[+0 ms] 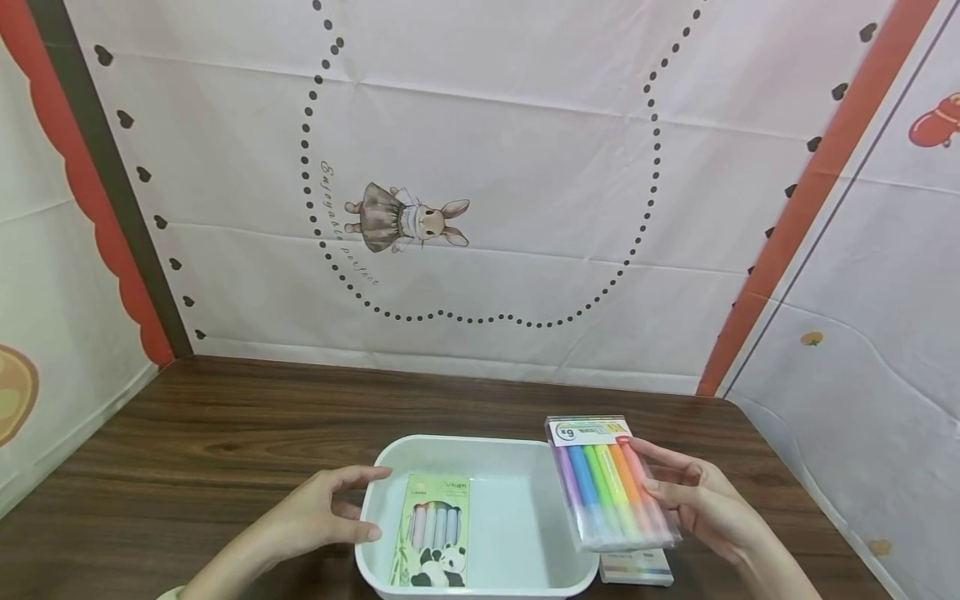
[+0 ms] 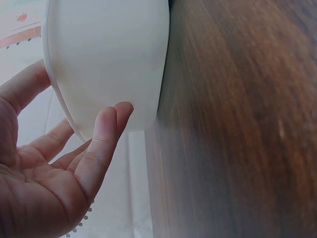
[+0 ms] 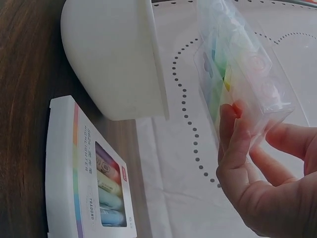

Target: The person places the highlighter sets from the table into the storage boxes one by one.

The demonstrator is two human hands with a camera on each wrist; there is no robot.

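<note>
My right hand holds a clear plastic pack of coloured highlighters by its right edge, tilted over the right end of a white plastic bin. The pack runs from purple through blue, green and yellow to orange and pink. Around the bin's left rim curls my left hand, fingers on both sides of the wall in the left wrist view. Inside the bin, at its left, lies a green pen box with a panda picture and a window showing pale pens.
A white highlighter box with a rainbow stripe lies on the brown wooden table, right of the bin and partly under the raised pack in the head view. Printed white cloth hangs behind and along both sides of the table.
</note>
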